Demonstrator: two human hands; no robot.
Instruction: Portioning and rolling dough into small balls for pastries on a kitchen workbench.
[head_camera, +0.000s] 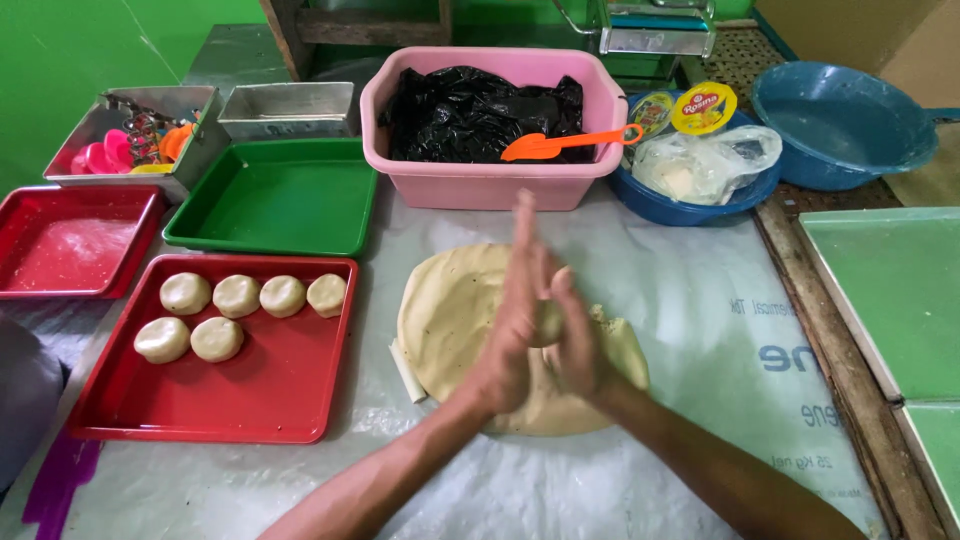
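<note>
My left hand (510, 310) and my right hand (578, 340) are pressed palm to palm over the table, with a small piece of pale dough (547, 322) caught between them. Below them lies a flattened sheet of the same dough (450, 310) on a plastic-covered table. To the left, a red tray (260, 400) holds several round flattened dough pieces (238, 296) in two rows.
A pink tub (490, 185) lined with black plastic carries an orange spatula (560, 145). Nearby are a green tray (280, 200), a second red tray (70, 245), metal tins (285, 108), a blue bowl (690, 205) with packets, a blue basin (840, 125) and green boards (890, 300) at right.
</note>
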